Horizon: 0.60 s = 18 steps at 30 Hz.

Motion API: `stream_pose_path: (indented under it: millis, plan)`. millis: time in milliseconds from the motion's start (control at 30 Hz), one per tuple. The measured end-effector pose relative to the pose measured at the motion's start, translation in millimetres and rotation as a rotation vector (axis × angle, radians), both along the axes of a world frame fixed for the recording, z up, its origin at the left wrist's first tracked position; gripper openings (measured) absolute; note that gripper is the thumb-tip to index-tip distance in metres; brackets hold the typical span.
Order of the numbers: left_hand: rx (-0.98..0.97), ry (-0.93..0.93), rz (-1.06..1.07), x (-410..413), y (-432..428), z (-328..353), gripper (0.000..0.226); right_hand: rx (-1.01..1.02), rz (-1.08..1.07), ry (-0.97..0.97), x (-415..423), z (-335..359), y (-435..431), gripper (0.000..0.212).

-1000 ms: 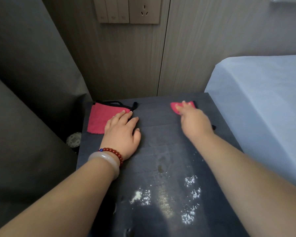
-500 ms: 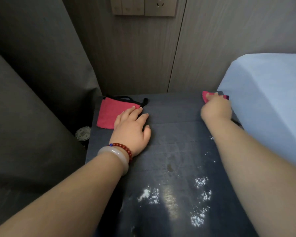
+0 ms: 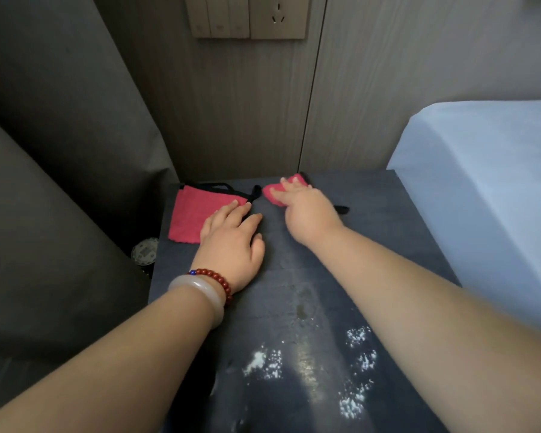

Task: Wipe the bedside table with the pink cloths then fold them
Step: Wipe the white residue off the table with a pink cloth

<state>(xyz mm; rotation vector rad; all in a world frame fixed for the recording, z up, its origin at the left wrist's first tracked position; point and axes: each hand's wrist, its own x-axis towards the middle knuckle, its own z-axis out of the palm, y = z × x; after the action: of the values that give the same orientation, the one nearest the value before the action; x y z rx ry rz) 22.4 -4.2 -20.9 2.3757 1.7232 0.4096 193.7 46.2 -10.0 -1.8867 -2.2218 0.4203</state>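
1. Right hand [image 3: 310,210] lies at the upper middle of the frame with its fingers bent down over a bunched pink cloth [image 3: 274,195], pressing it onto the table [image 3: 388,232]. The hand is blurred, so how tightly it grips I cannot tell.
2. Left hand [image 3: 231,242] rests palm-down just left of it, fingers straight and spread. Its fingertips touch the near corner of a flat pink cloth [image 3: 194,214], which it does not grip.
3. That flat pink cloth lies spread at the table's far left corner, with a black loop [image 3: 219,185] along its far edge. It looks not yet used for wiping, though that is only a guess.
4. Judged from the surface, the wiping is partly done at best: white powder [image 3: 263,364] lies in patches in the lower middle of the frame (more of it lower right), well apart from both cloths. A dull smear runs up the table between them.
5. Left to do, as I read it: clear the near half of the table, then fold both cloths. Neither is folded now.
6. Around this: a red bead bracelet [image 3: 216,276] and a pale bangle [image 3: 197,292] on the left wrist, a bed [image 3: 497,189] at the right edge, and a wall socket panel [image 3: 250,17] at top centre.
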Motion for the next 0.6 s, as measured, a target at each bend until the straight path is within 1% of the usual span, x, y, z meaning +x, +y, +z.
stream_pose_path:
  millis: [33, 67, 133, 200, 233, 267, 300, 367, 400, 433, 467, 500, 567, 600]
  plan:
    - [0.003, 0.003, 0.0, 1, 0, 1, 0.054, 0.025, 0.074, 0.009, 1, -4, -4, 0.062]
    - [0.007, 0.002, -0.002, 1, 0, 1, 0.054, 0.038, 0.05, 0.024, 17, -2, -1, 0.061]
    - [0.008, -0.006, -0.006, 2, 2, 1, 0.055, -0.007, -0.216, 0.006, 67, 4, 7, 0.062]
    - [0.009, -0.002, -0.004, 2, 2, 0, 0.055, -0.103, -0.495, -0.101, 107, 12, 7, 0.062]
    - [0.016, 0.0, -0.003, 2, 2, 0, 0.055, -0.109, -0.546, -0.159, 106, 15, 5, 0.06]
    - [0.022, 0.001, -0.001, 2, 2, -1, 0.054, -0.089, -0.527, -0.164, 90, 16, 1, 0.059]
    - [0.026, 0.005, 0.004, 2, 1, -1, 0.053, -0.065, -0.439, -0.131, 65, 13, -7, 0.06]
    - [0.047, 0.028, 0.021, 2, -1, 0, 0.05, -0.022, -0.189, -0.018, 16, 1, -30, 0.064]
    - [0.077, 0.045, 0.037, 3, -2, 1, 0.047, 0.014, -0.089, 0.023, 5, -3, -40, 0.064]
    - [0.113, 0.068, 0.058, 3, -4, 2, 0.045, 0.044, -0.047, 0.046, 6, -4, -43, 0.064]
    - [0.142, 0.097, 0.074, 3, -6, 2, 0.045, 0.023, -0.081, 0.051, 21, -2, -42, 0.065]
    - [0.157, 0.124, 0.082, 3, -8, 2, 0.045, -0.039, -0.163, 0.026, 43, 1, -39, 0.067]
    - [0.144, 0.166, 0.075, 2, -12, 6, 0.049, -0.151, -0.405, -0.091, 86, 8, -39, 0.067]
    - [0.126, 0.174, 0.067, 3, -13, 8, 0.051, -0.145, -0.51, -0.14, 96, 13, -43, 0.064]
